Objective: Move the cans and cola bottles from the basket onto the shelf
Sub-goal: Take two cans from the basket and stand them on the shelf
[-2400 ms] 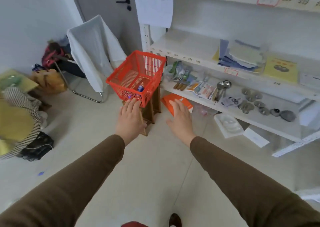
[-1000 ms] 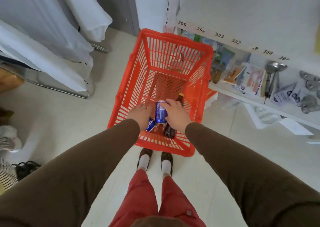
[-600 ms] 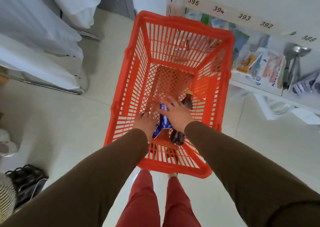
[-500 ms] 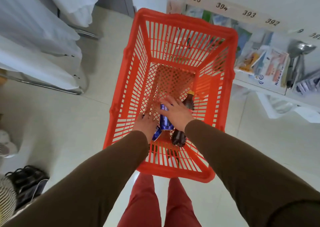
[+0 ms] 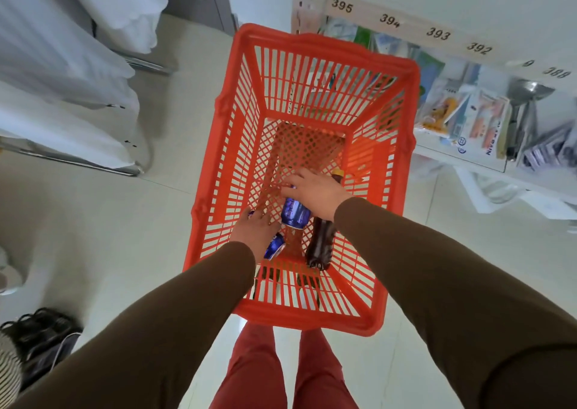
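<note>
Nothing looks moved yet: two blue cans (image 5: 295, 213) and the cola bottle (image 5: 320, 243) lie in the basket (image 5: 402, 146) under both hands, right hand (image 5: 315, 191) flat and open on one, left hand (image 5: 254, 229) maybe just touching the other.

Orange-red lattice basket (image 5: 237, 146); two blue cans (image 5: 295, 213); dark brown cola bottle (image 5: 320, 240); brown sleeves (image 5: 175, 311); red trousers (image 5: 253, 368).

In the one orange basket (image 5: 312, 127) I count two blue cans, one (image 5: 295, 213) at my twelve o'clock and another (image 5: 274, 246) at ten, plus one cola bottle (image 5: 320, 243) at one o'clock.
</note>
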`<state>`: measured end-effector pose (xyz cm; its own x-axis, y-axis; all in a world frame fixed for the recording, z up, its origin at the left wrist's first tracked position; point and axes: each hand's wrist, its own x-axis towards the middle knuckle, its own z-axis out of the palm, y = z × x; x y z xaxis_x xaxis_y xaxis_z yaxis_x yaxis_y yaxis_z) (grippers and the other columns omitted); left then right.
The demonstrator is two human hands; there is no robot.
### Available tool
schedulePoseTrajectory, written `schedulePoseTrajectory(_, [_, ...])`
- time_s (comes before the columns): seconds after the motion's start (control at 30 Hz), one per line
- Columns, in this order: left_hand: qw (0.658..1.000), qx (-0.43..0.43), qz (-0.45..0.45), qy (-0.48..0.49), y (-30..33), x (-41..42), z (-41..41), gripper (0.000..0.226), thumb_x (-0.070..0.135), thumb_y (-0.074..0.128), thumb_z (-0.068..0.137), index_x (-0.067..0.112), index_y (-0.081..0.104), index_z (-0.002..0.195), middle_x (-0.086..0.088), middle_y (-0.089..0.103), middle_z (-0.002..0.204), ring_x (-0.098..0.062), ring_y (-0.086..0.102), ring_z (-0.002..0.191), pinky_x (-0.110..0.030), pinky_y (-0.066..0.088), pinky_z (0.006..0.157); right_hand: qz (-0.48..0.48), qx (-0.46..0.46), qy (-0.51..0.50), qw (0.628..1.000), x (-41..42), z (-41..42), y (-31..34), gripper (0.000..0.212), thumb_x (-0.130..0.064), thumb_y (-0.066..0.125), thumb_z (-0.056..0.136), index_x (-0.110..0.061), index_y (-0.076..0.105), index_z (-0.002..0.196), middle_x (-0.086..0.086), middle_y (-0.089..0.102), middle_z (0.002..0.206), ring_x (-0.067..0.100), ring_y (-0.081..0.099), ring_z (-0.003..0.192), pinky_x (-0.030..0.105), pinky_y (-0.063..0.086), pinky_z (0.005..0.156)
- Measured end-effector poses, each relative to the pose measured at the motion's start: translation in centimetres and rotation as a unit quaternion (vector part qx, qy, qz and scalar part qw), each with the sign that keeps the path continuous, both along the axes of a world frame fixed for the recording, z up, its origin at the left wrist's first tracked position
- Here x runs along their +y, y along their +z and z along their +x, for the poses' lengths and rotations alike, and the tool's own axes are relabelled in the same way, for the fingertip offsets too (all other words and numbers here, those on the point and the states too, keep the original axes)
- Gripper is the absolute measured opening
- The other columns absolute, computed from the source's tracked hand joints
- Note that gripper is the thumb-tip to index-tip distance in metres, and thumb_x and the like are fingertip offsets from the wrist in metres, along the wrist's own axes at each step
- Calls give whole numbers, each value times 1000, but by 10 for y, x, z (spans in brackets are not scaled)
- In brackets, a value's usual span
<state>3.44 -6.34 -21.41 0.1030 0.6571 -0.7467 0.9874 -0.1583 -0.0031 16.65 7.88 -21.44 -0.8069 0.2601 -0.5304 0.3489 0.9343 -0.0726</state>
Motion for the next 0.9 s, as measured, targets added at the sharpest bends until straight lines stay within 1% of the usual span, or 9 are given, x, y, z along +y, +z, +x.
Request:
schedulePoseTrajectory(0.23, [997,-41,46,35,21,-2,-5,72,29,70,90,28,36,153,-6,46,151,-29,38,142,-47,26,121,-17,73,-136,988,6,10,35,83,-21,87,68,-21,45,140,3,49,143,29,37,134,48,47,99])
schedulePoseTrajectory(0.37, [984,-95,95,114,34,-1,-9,80,30,77,82,23,37,150,-6,50,146,-29,47,132,-44,37,112,-94,168,-301,934,-2,11,60,81,-31,89,66,-19,46,133,4,53,133,30,41,126,49,44,99])
schedulePoseTrajectory(0.43, [964,-143,112,193,43,3,-11,80,31,82,77,23,41,146,-6,56,135,-28,52,123,-43,44,104,-156,229,-403,872,-7,13,73,74,-30,90,66,-20,47,125,3,54,122,28,46,117,43,44,91])
schedulePoseTrajectory(0.5, [925,-213,124,290,53,9,-14,78,30,85,73,24,46,141,-5,61,125,-26,56,114,-43,49,98,-224,295,-499,783,-11,16,89,69,-28,91,68,-19,47,120,2,56,114,24,55,106,37,48,85])
schedulePoseTrajectory(0.63, [763,-388,142,497,85,27,-15,70,25,90,71,25,53,131,4,67,117,-18,64,106,-37,52,96,-328,385,-614,606,-16,30,132,60,-25,87,78,-18,45,122,-2,60,112,9,62,92,25,48,79])
schedulePoseTrajectory(0.73, [655,-487,122,565,122,46,-8,67,20,86,79,24,52,137,4,67,125,-18,64,113,-33,47,95,-373,424,-652,505,-19,52,165,56,-33,83,83,-20,49,126,-1,62,116,10,64,98,25,51,84])
schedulePoseTrajectory(0.8, [619,-541,104,559,148,59,0,64,22,84,82,25,53,138,3,68,126,-18,65,114,-34,50,94,-386,460,-663,446,-23,68,185,57,-39,85,78,-21,53,123,6,68,119,20,70,101,36,57,91])
schedulePoseTrajectory(0.87, [615,-574,89,533,174,69,14,60,28,83,83,30,55,136,5,70,124,-17,67,113,-38,51,94,-383,492,-664,412,-30,90,205,67,-45,88,71,-26,56,127,7,71,121,28,71,106,52,54,99])
schedulePoseTrajectory(0.9, [617,-585,79,520,188,73,25,57,30,82,83,32,56,134,6,70,123,-16,67,112,-39,51,95,-381,508,-661,399,-35,103,216,65,-43,86,75,-27,55,129,8,71,122,29,72,107,53,54,98])
